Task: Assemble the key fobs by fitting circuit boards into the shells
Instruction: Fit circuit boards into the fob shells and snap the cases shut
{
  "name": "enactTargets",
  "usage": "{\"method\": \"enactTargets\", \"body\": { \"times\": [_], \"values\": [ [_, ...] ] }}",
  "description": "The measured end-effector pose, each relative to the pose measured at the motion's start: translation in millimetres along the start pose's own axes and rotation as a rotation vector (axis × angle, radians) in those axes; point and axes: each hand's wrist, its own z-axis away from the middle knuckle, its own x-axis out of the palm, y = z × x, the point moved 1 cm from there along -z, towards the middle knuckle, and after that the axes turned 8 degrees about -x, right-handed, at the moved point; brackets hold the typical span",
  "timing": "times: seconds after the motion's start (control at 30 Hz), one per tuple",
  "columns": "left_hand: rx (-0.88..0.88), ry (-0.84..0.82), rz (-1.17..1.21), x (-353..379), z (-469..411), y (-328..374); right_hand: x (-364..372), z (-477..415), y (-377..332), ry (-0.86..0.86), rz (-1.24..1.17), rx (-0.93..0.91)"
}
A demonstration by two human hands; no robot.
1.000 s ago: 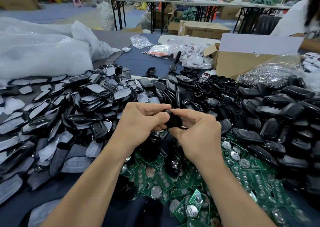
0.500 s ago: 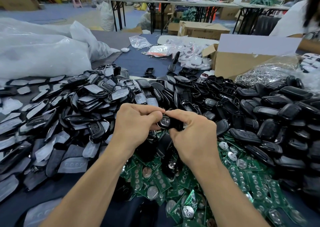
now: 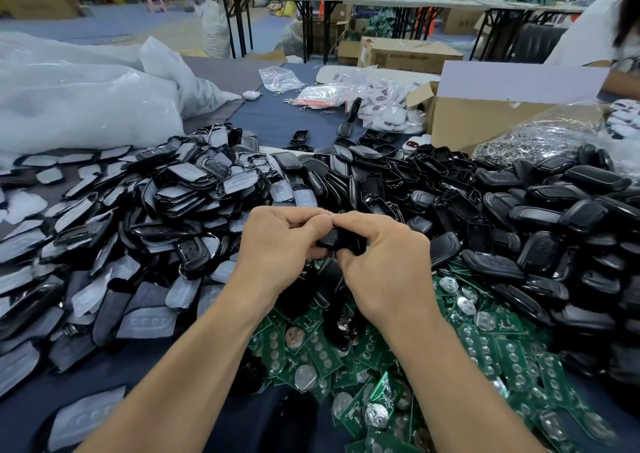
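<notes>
A black key fob (image 3: 341,238) is held between both hands above the middle of the table. My left hand (image 3: 277,245) grips its left end, thumb on top. My right hand (image 3: 384,262) grips its right end with curled fingers, and most of the fob is hidden by them. Green circuit boards (image 3: 485,352) with round coin cells lie in a heap under and right of my hands. Black shell halves (image 3: 540,224) pile up on the right. Grey-faced shell covers (image 3: 180,196) pile up on the left.
A large white plastic bag (image 3: 79,106) lies at the back left. A cardboard box (image 3: 485,120) and a clear bag of metal rings (image 3: 540,141) stand at the back right. Bagged white fobs (image 3: 381,106) lie behind the piles. Another person's sleeve (image 3: 588,33) shows far right.
Both hands have stayed together on the fob. My fingers have shifted round it and now cover more of it; the hands sit slightly higher in view.
</notes>
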Motion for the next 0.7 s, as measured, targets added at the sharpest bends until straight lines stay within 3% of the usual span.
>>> {"method": "enactTargets", "body": {
  "times": [0.4,0.57,0.7],
  "values": [
    [0.141,0.076,0.053,2,4,4,5,-2,-1,0.128,-0.072,-0.079],
    [0.189,0.083,0.021,-1,2,5,3,-12,9,0.088,-0.425,0.152],
    [0.205,-0.012,-0.015,-1,5,6,-1,-14,20,0.102,-0.526,0.139]
  ]
}}
